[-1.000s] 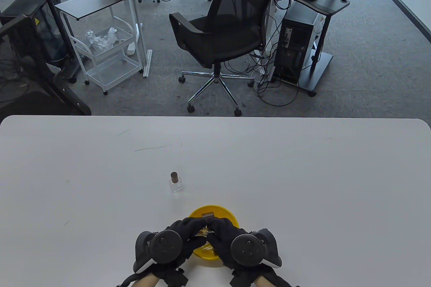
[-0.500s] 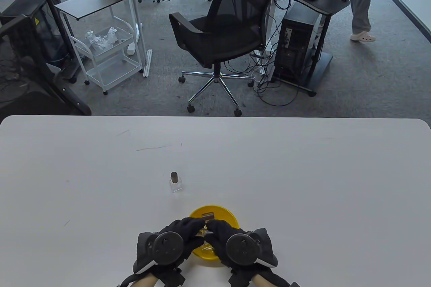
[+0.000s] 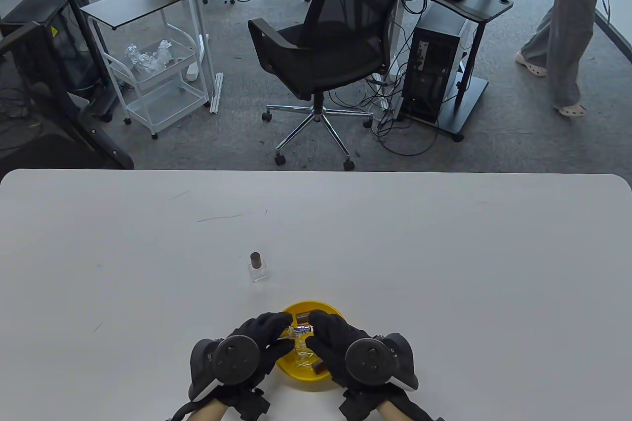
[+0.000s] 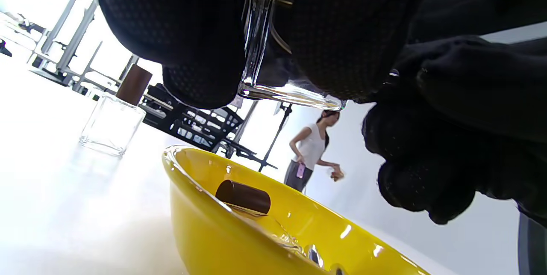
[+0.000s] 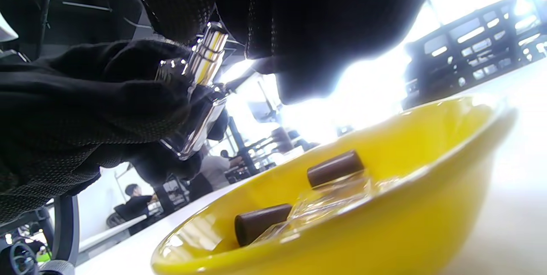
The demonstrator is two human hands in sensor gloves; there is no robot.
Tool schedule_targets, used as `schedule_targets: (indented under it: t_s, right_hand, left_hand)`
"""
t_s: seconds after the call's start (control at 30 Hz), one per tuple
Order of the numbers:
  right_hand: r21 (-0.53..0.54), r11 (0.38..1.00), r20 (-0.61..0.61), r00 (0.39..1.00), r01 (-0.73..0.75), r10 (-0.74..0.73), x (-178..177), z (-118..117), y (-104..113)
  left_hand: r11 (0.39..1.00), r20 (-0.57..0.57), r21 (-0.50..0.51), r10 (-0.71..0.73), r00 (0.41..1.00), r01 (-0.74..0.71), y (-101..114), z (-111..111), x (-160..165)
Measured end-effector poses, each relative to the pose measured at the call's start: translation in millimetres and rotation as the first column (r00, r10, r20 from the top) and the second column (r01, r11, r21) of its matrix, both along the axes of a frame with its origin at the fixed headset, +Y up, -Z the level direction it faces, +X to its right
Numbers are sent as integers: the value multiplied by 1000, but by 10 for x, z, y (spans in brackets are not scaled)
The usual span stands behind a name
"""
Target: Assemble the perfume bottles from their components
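Both gloved hands meet above the yellow bowl (image 3: 296,370). My left hand (image 3: 274,330) grips a clear square glass bottle (image 4: 261,48) between its fingers and thumb. My right hand (image 3: 320,328) pinches a silver spray nozzle (image 5: 207,54) that sits at this bottle's neck (image 3: 302,330). In the bowl lie brown caps (image 5: 335,168) (image 5: 260,223) and clear glass bottles (image 5: 329,200). One capped bottle (image 3: 257,268) stands upright on the table beyond the bowl.
The white table (image 3: 444,253) stretches wide on both sides of the bowl. Past its far edge stand a black office chair (image 3: 326,46) and a computer cart (image 3: 444,60). A person (image 3: 568,31) walks at the back right.
Both hands have shifted slightly, and the bottle with the silver nozzle now shows between the fingertips. A person has walked across the back right of the room.
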State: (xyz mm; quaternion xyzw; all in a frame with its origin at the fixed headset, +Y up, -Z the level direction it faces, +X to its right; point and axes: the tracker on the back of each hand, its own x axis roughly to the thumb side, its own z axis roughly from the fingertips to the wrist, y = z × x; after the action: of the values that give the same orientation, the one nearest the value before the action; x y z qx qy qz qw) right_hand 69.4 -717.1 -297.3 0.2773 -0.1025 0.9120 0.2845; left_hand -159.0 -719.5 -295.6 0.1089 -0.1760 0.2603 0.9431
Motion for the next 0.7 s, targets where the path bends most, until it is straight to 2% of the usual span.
schedule_targets:
  t_s: [0.3, 0.47, 0.7]
  right_hand:
    - [33, 984, 3, 985, -174, 174, 70, 19, 18]
    - [-34, 957, -84, 955, -289, 285, 36, -10, -44]
    - [-60, 894, -177, 886, -444, 428, -51, 17, -186]
  left_hand:
    - [996, -21, -46, 80, 997, -81, -25, -49, -84]
    - [994, -24, -51, 100, 995, -101, -17, -58, -98]
    - [991, -23, -67, 117, 993, -118, -29, -83, -122]
